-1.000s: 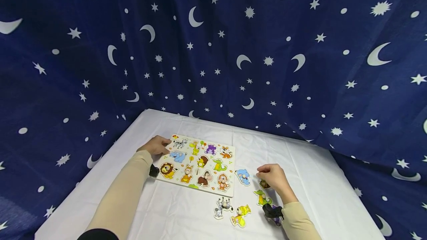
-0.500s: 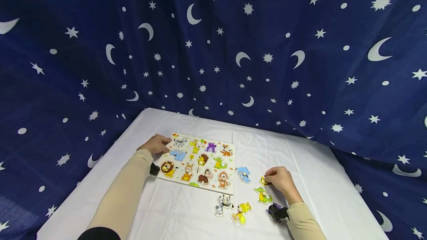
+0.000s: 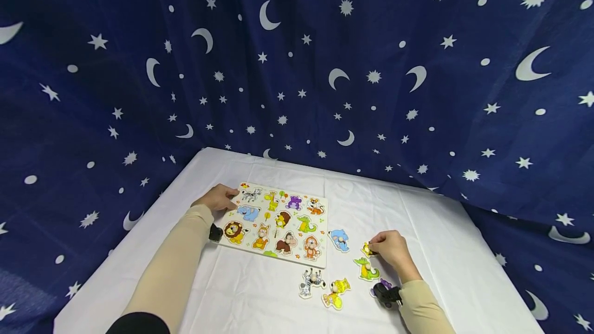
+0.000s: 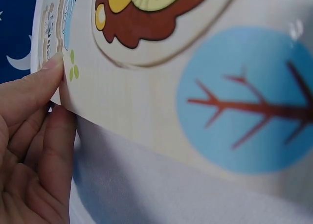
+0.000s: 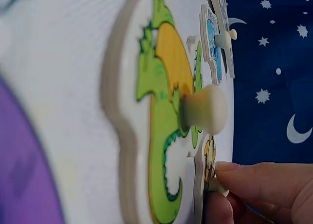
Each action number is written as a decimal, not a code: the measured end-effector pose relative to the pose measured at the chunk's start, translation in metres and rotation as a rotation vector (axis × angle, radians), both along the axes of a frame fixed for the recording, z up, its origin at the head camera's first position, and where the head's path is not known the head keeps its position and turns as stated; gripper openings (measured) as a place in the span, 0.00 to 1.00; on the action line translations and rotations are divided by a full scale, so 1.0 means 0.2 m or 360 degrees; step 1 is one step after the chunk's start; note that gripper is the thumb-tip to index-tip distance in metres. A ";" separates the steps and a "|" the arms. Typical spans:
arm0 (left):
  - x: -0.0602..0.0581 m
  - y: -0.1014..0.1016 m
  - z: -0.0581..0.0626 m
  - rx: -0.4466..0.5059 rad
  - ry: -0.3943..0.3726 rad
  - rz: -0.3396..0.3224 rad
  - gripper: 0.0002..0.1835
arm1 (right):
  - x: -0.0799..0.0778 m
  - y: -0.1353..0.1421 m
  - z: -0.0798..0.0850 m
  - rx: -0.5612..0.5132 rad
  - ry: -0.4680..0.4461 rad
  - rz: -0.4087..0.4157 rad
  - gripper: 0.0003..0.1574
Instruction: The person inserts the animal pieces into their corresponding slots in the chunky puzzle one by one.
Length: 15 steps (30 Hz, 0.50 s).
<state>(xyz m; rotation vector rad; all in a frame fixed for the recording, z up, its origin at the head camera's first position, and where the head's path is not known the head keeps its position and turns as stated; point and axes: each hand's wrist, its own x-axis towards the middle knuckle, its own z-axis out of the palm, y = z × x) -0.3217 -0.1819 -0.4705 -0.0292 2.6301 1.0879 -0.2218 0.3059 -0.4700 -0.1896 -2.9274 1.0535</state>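
Observation:
My left hand grips the left edge of a wooden animal puzzle board. In the left wrist view its thumb lies on the top face, with a finger below the edge. My right hand is over a small yellow-and-brown puzzle piece, seemingly a hedgehog, right of the board. Thumb and finger pinch its wooden knob, as the right wrist view shows; the hand hides part of this piece. Just nearer lies a green crocodile piece with a knob standing up. A blue elephant piece lies beside the board.
Zebra and giraffe pieces lie in front of the board's right corner. A purple piece is partly covered by the black wrist camera in the head view. A star-patterned curtain stands behind the white-covered table.
My right hand has shifted slightly right, and its fingertips have come down onto the yellow-and-brown piece, now showing more of its yellow side. The left hand stays on the board.

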 end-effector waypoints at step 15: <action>0.01 0.00 0.01 0.0021 0.0009 -0.0009 0.34 | -0.01 -0.01 0.00 -0.0012 -0.0024 -0.0045 0.02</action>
